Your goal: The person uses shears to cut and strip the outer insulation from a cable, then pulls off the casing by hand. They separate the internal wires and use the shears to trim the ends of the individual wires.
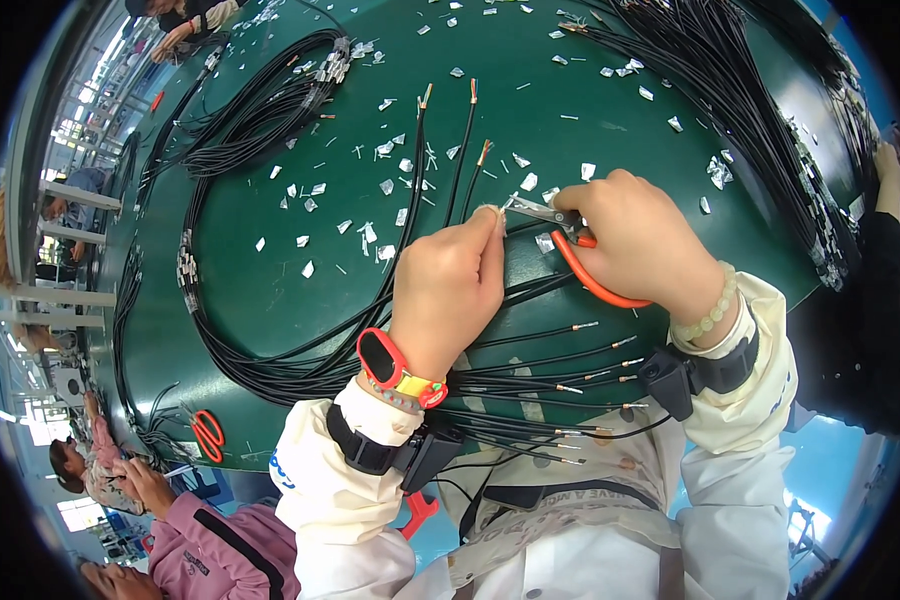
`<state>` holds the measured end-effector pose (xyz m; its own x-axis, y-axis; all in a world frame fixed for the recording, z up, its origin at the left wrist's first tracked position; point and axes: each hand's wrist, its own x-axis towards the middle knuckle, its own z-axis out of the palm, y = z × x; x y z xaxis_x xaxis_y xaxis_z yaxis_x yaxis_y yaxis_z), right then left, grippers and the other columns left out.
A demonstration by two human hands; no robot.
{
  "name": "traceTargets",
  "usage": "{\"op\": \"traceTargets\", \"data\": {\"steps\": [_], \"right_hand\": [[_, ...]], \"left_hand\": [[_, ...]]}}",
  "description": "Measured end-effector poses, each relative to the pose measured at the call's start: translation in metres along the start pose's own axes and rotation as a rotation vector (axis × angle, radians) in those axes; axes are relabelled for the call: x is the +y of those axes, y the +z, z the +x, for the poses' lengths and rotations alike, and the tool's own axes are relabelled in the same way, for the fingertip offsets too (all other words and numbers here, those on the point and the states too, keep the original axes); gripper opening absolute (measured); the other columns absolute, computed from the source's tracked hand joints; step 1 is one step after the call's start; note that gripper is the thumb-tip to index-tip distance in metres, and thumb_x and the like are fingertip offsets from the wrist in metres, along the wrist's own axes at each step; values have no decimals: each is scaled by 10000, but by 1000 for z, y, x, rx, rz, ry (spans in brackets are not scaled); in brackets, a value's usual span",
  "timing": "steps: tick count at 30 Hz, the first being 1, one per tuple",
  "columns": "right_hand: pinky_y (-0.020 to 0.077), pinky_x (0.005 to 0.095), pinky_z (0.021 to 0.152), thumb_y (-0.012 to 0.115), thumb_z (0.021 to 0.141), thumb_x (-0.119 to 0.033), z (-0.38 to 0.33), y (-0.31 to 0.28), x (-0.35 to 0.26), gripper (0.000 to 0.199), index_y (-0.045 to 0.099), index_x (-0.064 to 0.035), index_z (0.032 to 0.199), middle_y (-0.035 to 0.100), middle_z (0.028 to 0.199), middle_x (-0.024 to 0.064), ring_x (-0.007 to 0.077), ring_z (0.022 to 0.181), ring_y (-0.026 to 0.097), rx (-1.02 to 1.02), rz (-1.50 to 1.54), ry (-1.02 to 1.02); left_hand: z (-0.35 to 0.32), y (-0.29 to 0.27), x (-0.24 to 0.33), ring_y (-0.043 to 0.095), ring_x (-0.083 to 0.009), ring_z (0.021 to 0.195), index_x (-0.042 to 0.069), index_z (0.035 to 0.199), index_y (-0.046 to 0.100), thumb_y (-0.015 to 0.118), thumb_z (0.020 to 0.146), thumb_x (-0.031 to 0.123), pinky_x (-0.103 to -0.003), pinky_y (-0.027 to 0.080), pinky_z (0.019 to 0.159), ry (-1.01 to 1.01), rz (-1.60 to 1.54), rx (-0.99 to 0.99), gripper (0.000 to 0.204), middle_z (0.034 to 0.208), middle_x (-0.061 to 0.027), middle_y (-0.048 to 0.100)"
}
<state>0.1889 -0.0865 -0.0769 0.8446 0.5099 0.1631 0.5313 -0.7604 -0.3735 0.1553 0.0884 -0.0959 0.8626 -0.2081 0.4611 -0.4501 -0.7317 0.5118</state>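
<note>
My left hand (448, 285) is closed in a pinch on the end of a black cable, close to the scissor tips; its fingers hide most of the held part. In my right hand (642, 235) are orange-handled scissors (595, 278), their metal blades pointing left at the cable end between my left fingertips. Just beyond my hands lie black cables (457, 185) with stripped ends showing thin coloured wires and copper. Below my left hand, a fan of several black cables (530, 385) with bare silvery ends spreads to the right.
Scraps of silver foil (368, 235) litter the green table (270, 190). A coiled cable bundle (260, 120) lies at the far left, another large bundle (705, 80) at the far right. Red-handled scissors (208, 436) rest near the left edge. Other people sit around the table.
</note>
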Motion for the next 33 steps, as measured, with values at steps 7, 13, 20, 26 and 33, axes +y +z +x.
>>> {"op": "traceTargets", "data": {"steps": [7,13,20,26,33], "right_hand": [[416,321,507,678,661,-216,-3,-44,-10,499,523,22,1070,581,622,129,299,519,537,42,237,130],[406,324,479,694,658,-440,-8,-39,-54,702,469,48,1110,530,554,111,287,469,514,-35,504,-120],[422,347,466,642,638,-561,-5,-9,-52,763,490,81,1020,503,513,109,286,466,525,-145,181,-43],[423,348,470,653,630,-556,-1,-9,-53,734,505,74,978,500,509,120,286,480,536,-187,213,-29],[423,351,478,666,626,-542,-2,-9,-52,713,513,65,966,499,509,121,294,487,534,-193,230,-37]], "left_hand": [[-7,-25,4,379,-56,382,-2,881,551,466,878,121,-212,274,358,-480,-710,-61,149,475,-20,415],[-24,-31,-8,290,-8,417,-18,913,536,420,914,161,-171,224,376,-518,-1087,-64,213,535,39,405],[-27,-38,-6,277,-3,440,-29,925,530,428,911,149,-175,201,395,-459,-1254,-106,206,549,53,389],[-27,-41,-6,287,-6,446,-37,930,540,432,909,144,-176,209,399,-444,-1177,-134,212,559,49,408],[-28,-42,-7,304,-7,449,-46,929,549,438,906,142,-176,220,402,-421,-1130,-139,220,564,42,427]]}}
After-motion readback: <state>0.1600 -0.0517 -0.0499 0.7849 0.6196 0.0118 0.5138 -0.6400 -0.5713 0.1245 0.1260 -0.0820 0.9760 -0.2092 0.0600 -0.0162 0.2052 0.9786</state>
